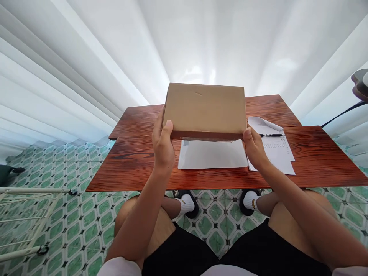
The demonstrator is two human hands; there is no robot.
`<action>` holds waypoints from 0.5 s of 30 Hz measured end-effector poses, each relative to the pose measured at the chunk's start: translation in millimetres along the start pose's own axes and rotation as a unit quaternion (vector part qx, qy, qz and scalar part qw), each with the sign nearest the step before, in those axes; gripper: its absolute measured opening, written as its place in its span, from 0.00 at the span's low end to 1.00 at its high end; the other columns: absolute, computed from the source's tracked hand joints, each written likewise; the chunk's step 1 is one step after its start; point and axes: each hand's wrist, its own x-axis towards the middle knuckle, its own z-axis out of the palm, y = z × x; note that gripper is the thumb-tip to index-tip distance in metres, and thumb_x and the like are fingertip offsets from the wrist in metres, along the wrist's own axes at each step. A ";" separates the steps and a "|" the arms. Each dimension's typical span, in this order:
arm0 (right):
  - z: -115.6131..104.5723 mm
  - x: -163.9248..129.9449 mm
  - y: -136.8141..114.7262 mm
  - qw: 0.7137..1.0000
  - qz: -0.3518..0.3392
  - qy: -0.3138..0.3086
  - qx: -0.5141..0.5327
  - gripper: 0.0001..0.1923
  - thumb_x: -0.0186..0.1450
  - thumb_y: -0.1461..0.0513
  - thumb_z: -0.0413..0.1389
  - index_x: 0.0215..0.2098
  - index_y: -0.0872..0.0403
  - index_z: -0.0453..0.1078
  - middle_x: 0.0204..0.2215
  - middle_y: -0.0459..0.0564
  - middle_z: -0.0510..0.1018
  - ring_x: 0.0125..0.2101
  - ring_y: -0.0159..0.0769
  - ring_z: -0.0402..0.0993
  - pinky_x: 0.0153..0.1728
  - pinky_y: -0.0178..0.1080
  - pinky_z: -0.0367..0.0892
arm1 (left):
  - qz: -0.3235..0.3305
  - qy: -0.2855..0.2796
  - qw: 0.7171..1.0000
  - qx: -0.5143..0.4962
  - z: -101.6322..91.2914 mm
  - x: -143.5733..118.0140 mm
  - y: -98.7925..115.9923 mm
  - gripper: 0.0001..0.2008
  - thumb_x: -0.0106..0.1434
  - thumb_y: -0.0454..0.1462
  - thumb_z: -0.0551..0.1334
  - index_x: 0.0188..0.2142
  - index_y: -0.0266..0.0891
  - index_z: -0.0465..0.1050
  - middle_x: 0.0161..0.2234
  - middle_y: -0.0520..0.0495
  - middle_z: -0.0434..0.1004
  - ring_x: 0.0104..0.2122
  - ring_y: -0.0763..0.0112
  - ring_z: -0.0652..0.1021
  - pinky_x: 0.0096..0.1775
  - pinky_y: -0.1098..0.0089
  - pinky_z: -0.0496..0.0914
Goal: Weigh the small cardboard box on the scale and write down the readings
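I hold a flat brown cardboard box (204, 109) with both hands, lifted above a wooden table (132, 165). My left hand (162, 142) grips its left edge, thumb on top. My right hand (254, 147) grips the box's right edge. Directly under the box, on the table, lies a white sheet or envelope (212, 155).
To the right on the table lie printed papers (276, 151) with a black pen (271, 135) on them. White curtains hang behind the table. A white metal rack (25, 218) stands at the lower left on the green tiled floor. A dark object on a stand (360, 84) is at the right edge.
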 end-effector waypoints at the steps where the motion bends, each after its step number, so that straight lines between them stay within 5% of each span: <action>1: -1.2 -1.7 4.0 1.000 -0.002 0.006 0.009 0.36 0.72 0.34 0.42 0.70 0.39 0.60 0.67 0.44 0.68 0.68 0.50 0.61 0.67 0.57 0.61 | -0.006 -0.001 1.000 0.001 2.4 -2.0 -0.8 0.16 0.68 0.42 0.63 0.54 0.44 0.78 0.58 0.49 0.75 0.66 0.56 0.65 0.67 0.61 0.62; 8: -10.2 -4.2 20.5 0.999 0.002 -0.012 0.031 0.39 0.70 0.33 0.44 0.72 0.38 0.58 0.68 0.43 0.65 0.70 0.47 0.56 0.69 0.53 0.58 | -0.031 0.003 0.999 -0.014 14.3 -11.9 -6.4 0.19 0.68 0.44 0.64 0.57 0.45 0.77 0.61 0.49 0.73 0.67 0.55 0.64 0.67 0.59 0.61; 15: -24.0 -5.2 35.3 0.998 -0.020 0.059 -0.017 0.36 0.71 0.35 0.46 0.66 0.44 0.68 0.57 0.49 0.78 0.58 0.52 0.73 0.59 0.53 0.71 | -0.069 -0.009 0.997 -0.018 21.3 -20.2 -15.1 0.19 0.69 0.44 0.64 0.57 0.45 0.76 0.61 0.47 0.72 0.65 0.55 0.68 0.68 0.57 0.58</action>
